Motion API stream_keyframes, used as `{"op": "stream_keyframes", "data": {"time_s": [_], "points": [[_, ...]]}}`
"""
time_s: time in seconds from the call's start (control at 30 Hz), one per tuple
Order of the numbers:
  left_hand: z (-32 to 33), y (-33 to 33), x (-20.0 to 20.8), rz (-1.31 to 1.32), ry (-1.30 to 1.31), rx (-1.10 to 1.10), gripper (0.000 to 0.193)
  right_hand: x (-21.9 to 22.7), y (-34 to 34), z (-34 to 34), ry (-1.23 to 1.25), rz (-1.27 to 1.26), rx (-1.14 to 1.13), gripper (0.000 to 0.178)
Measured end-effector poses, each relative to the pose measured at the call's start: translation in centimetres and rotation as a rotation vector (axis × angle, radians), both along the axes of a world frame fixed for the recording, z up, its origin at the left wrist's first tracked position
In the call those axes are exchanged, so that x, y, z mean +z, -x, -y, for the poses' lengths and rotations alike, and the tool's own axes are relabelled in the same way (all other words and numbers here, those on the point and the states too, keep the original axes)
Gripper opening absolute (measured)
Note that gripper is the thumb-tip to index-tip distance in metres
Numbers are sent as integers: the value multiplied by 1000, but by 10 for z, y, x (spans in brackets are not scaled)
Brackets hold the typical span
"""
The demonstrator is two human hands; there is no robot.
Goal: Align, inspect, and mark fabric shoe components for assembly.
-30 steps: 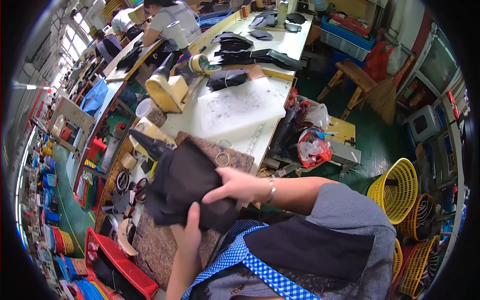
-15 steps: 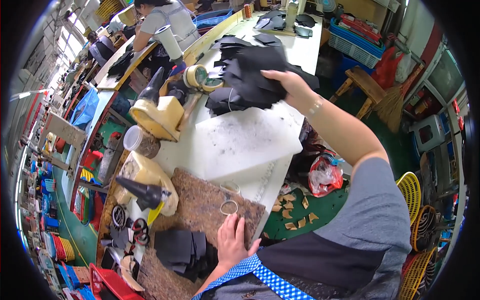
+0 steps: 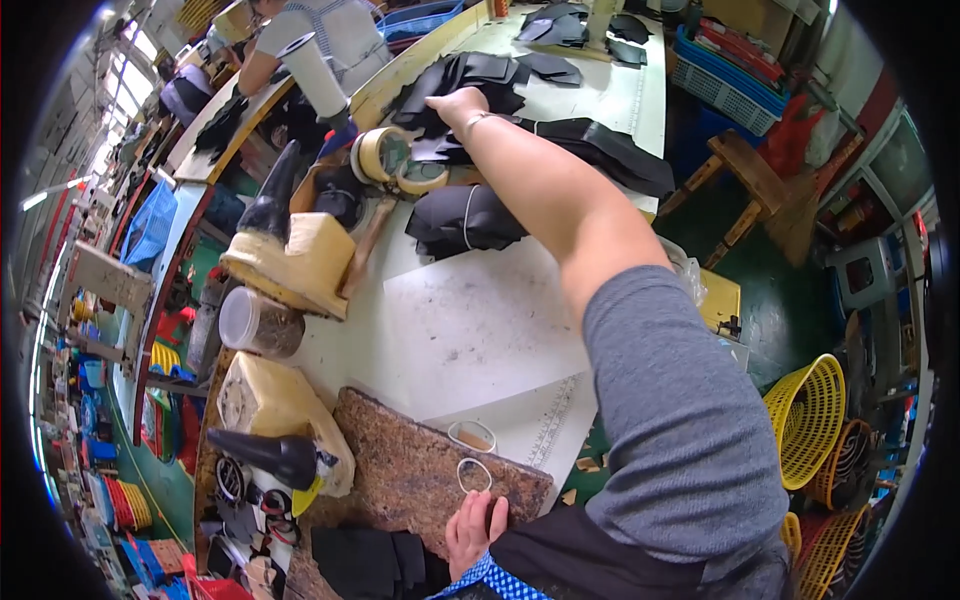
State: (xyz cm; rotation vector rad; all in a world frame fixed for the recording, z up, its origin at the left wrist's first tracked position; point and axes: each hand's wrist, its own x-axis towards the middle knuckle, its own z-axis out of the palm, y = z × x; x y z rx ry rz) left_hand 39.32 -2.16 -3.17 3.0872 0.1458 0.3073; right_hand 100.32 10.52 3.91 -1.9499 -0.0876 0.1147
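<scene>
In the head view, the right hand (image 3: 458,108) has just gone up to twelve o'clock, to the big pile (image 3: 480,70) of black pieces. Half a second ago it was lower, with a bunch of black pieces in it. Now I can't pick that bunch out from the pile. I think that means those pieces are out of the way, and the work left near the body is the small pile (image 3: 365,560) at seven o'clock, on the brown board (image 3: 395,445).

The right hand's fingers point down and left onto the big pile. The tips are hard to see, so I can't tell if they pinch a piece or just touch it.

The left hand (image 3: 472,532) is still at six o'clock. Its fingers are loose, a bit bent, and rest on the board's near edge. They hold nothing I can see. A pale ring (image 3: 458,475) lies right by the fingertips, and the small pile is near, to the left.
</scene>
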Motion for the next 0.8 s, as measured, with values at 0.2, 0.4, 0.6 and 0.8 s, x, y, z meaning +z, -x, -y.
{"op": "stream_keyframes", "data": {"time_s": [0.2,0.4,0.6,0.8], "points": [[4,-10,23,-39,268,-22,63,4,68,62,137,254,141,49],[10,-14,27,137,344,-20,69,29,169,149,336,78,833,28],[36,-112,63,177,255,-231,77,31,122,231,525,251,649,25],[35,-169,34,-290,179,-248,98,7,-25,275,614,312,166,32]]}}
